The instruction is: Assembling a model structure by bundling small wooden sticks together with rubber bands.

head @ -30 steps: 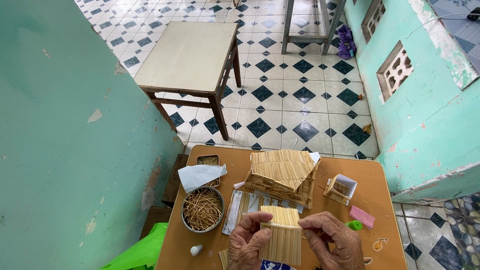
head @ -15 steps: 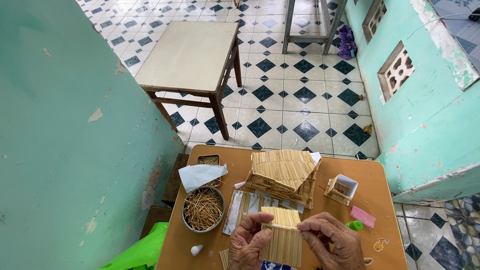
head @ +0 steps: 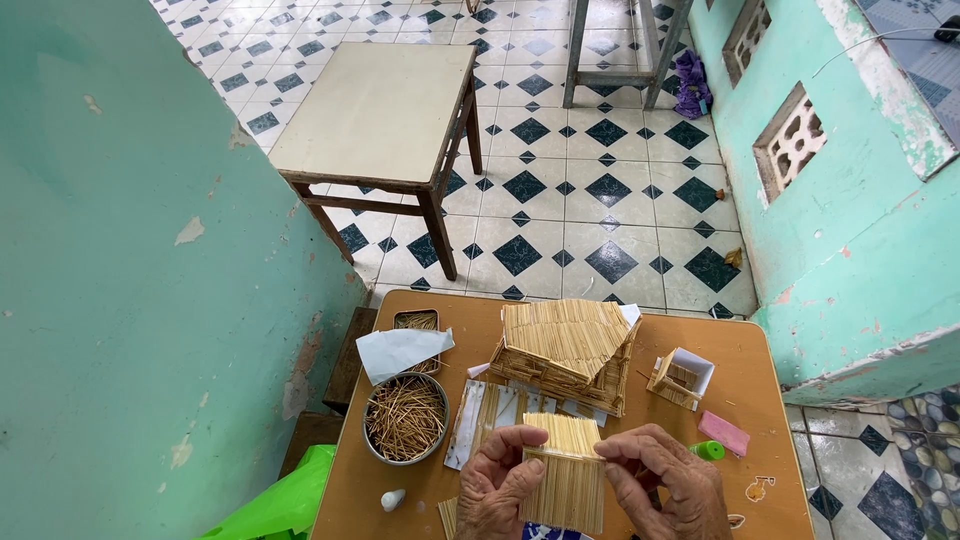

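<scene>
Both hands hold a flat panel of glued wooden sticks (head: 567, 478) upright over the near edge of the wooden table (head: 770, 400). My left hand (head: 500, 488) grips its left side, my right hand (head: 662, 487) its right side, fingertips on the top edge. Just beyond stands a small model house of sticks (head: 565, 350) with a sloped stick roof. More stick strips (head: 492, 410) lie flat on white paper between the house and my hands.
A round metal bowl of loose sticks (head: 406, 418), a small tin (head: 418, 322), folded white paper (head: 400, 350), a small open box (head: 682, 376), a pink block (head: 724, 432), a green cap (head: 708, 451) and a white nozzle (head: 393, 499) lie around. A low table (head: 380, 115) stands on the tiled floor.
</scene>
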